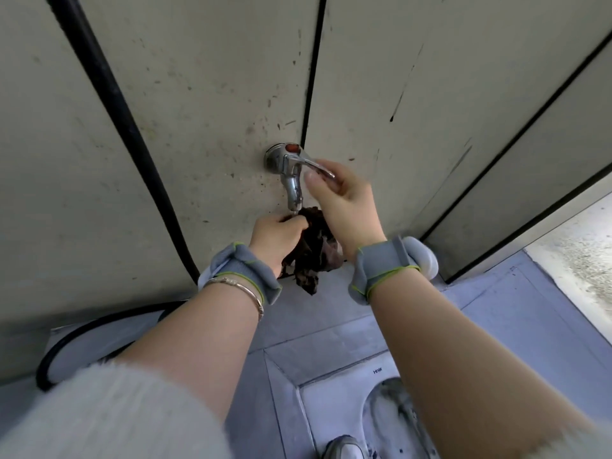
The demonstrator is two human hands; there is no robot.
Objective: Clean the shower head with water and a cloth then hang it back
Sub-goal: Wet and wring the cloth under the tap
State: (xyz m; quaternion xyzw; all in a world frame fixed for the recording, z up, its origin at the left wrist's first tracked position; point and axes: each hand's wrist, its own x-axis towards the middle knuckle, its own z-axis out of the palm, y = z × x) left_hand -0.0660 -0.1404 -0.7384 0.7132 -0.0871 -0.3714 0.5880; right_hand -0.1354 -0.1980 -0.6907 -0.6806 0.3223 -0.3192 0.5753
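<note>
A chrome wall tap (pixel 289 173) with a red cap sticks out of the beige tiled wall. My right hand (pixel 344 203) grips the tap's lever handle between thumb and fingers. Just under the spout, my left hand (pixel 276 238) holds a dark brown crumpled cloth (pixel 316 251), which hangs down between my two wrists. No water stream is clearly visible. A black hose (pixel 109 94) runs down the wall on the left and loops onto the floor. The shower head is out of sight.
Grey-blue floor tiles lie below the wall. A squat toilet pan (pixel 390 412) sits at the bottom centre, with my shoe (pixel 344 448) beside it. A lighter rough patch (pixel 583 260) shows at the right edge. Both wrists wear grey bands.
</note>
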